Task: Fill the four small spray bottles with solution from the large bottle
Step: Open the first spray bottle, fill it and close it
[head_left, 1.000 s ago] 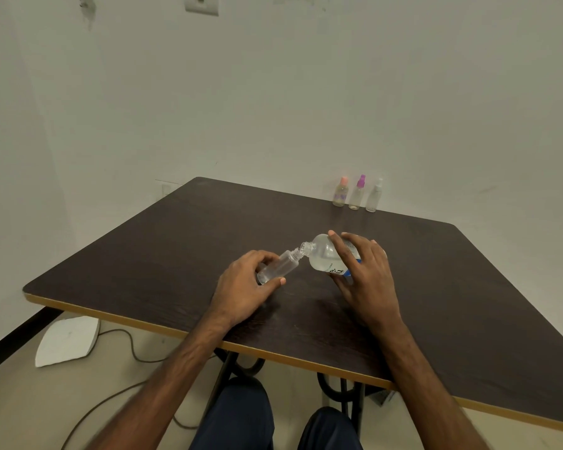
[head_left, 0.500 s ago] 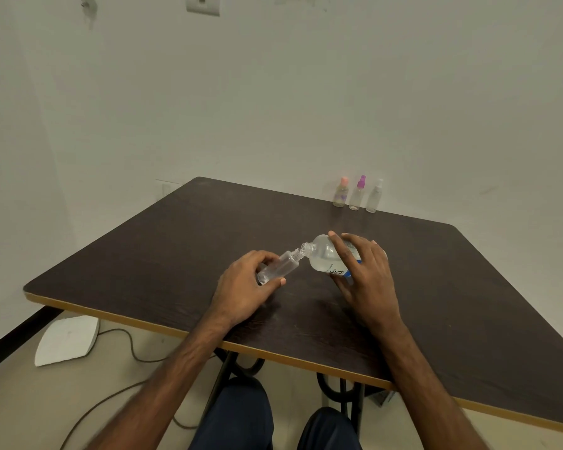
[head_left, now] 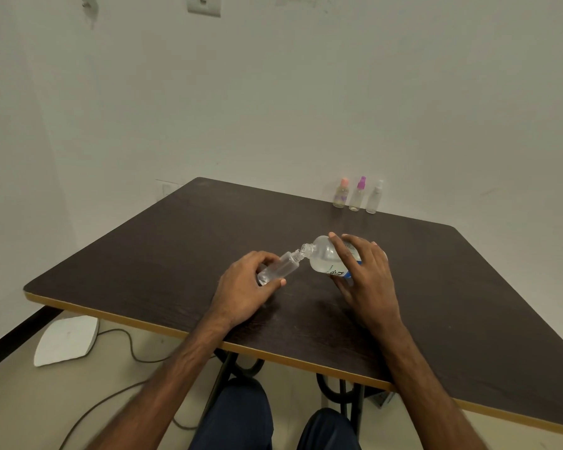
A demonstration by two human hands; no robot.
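My left hand (head_left: 244, 289) grips a small clear bottle (head_left: 281, 267) with no cap, tilted so its open neck points up and right. My right hand (head_left: 366, 274) holds the large clear bottle (head_left: 324, 258) with a blue and white label, tipped on its side, its mouth against the small bottle's neck. Clear liquid lies in the lower part of the large bottle. Three small spray bottles stand in a row at the table's far edge: pink cap (head_left: 341, 193), magenta cap (head_left: 357, 194), white cap (head_left: 374, 197).
The dark wooden table (head_left: 143, 254) has a light edge strip and stands against a white wall. A white flat object (head_left: 66, 339) and a cable (head_left: 127, 349) lie on the floor at the left. My knees show below the table's front edge.
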